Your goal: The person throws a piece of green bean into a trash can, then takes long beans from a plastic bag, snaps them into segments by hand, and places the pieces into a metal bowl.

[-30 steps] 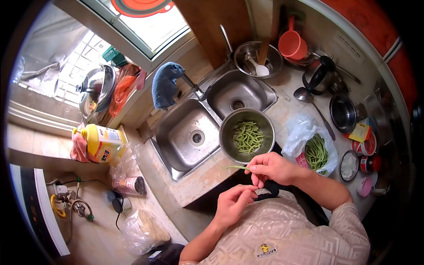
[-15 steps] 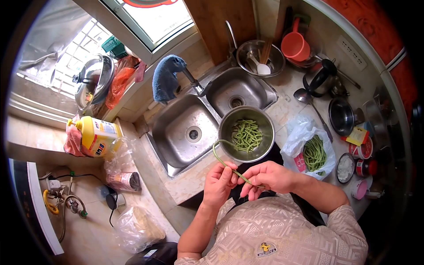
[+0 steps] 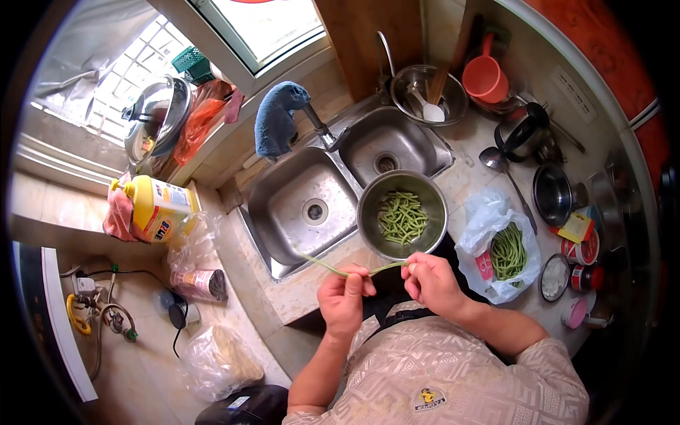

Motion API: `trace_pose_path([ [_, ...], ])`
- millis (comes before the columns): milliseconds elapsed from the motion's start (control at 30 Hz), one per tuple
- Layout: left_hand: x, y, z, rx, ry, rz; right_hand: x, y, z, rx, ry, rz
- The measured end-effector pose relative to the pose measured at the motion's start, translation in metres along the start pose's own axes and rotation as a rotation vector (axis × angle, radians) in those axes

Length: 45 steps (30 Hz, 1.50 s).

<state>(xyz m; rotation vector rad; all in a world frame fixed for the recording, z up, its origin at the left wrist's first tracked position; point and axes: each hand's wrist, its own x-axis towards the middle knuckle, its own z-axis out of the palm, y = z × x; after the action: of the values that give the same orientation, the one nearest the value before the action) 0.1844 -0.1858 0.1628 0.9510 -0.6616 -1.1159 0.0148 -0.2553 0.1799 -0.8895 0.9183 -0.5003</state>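
Observation:
A long green bean (image 3: 386, 268) stretches between my two hands in front of the sink. My left hand (image 3: 341, 303) pinches it between thumb and fingers, and its free end points left towards the counter edge. My right hand (image 3: 433, 285) is closed on its other end, just below the pot. The steel pot (image 3: 433, 195) stands by the sink's near right corner, with short bean pieces (image 3: 403, 218) inside. To the right, a white plastic bag (image 3: 467, 244) lies open with whole long beans (image 3: 508, 253) in it.
A double steel sink (image 3: 290, 205) lies beyond my hands, a blue cloth (image 3: 276, 117) hanging by its faucet. Behind the pot sits a steel bowl (image 3: 407, 88) with utensils. A ladle (image 3: 494, 159), a black bowl (image 3: 552, 195) and jars line the right. At left stands a yellow jug (image 3: 152, 205).
My right hand has risen and turned towards the pot. The bean has swung from slanting up at the pot to lying nearly level, its free end now pointing left. The view has shifted slightly.

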Motion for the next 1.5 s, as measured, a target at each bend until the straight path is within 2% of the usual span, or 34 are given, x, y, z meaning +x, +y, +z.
trace_pose_path([
  [67,-0.008,-0.004,0.009,0.036,0.014,0.023,0.010,0.010,0.003,0.239,0.054,0.068],
  [267,-0.023,-0.008,0.019,0.143,0.067,-0.002,0.025,0.014,0.007,0.402,0.159,0.147],
  [367,-0.026,0.009,0.022,0.169,-0.029,0.130,0.055,0.029,-0.025,0.426,0.296,0.085],
  [500,-0.025,0.013,0.013,0.002,-0.103,-0.185,0.043,-0.002,-0.039,0.198,-0.264,0.249],
  [567,-0.023,0.010,0.006,-0.011,-0.181,-0.254,0.034,-0.016,-0.034,0.004,-0.499,0.281],
  [633,-0.022,0.007,0.003,-0.048,-0.220,-0.319,0.027,-0.028,-0.030,-0.036,-0.689,0.331],
  [667,-0.021,0.005,0.003,-0.058,-0.225,-0.322,0.023,-0.032,-0.027,-0.026,-0.696,0.380],
  [767,-0.020,0.002,0.000,-0.079,-0.228,-0.336,0.019,-0.031,-0.024,-0.128,-0.756,0.271],
  [933,-0.016,0.001,0.003,-0.080,-0.215,-0.294,0.012,-0.016,-0.017,-0.028,-0.637,0.356],
  [1000,-0.016,0.001,0.001,0.023,-0.203,-0.309,0.009,-0.014,-0.016,-0.036,-0.609,0.394],
  [1033,-0.016,0.001,-0.001,0.074,-0.199,-0.317,0.008,-0.009,-0.017,-0.047,-0.592,0.346],
  [1133,-0.012,0.000,-0.011,-0.084,-0.021,-0.243,0.007,0.006,-0.016,-0.054,-0.522,0.219],
  [1233,-0.006,0.004,-0.006,0.057,0.035,-0.032,0.006,0.019,-0.012,0.027,-0.331,0.193],
  [1267,-0.008,0.003,0.001,0.161,0.060,0.045,0.007,0.022,-0.009,0.140,-0.225,0.247],
  [1367,-0.015,0.001,0.009,0.251,-0.040,0.301,0.019,0.035,-0.011,0.668,-0.050,0.224],
  [1400,-0.016,0.004,0.008,0.222,-0.071,0.302,0.024,0.037,-0.013,0.692,0.014,0.195],
  [1500,-0.019,0.008,0.007,-0.026,-0.150,0.038,0.021,0.026,-0.018,0.614,-0.218,0.256],
])
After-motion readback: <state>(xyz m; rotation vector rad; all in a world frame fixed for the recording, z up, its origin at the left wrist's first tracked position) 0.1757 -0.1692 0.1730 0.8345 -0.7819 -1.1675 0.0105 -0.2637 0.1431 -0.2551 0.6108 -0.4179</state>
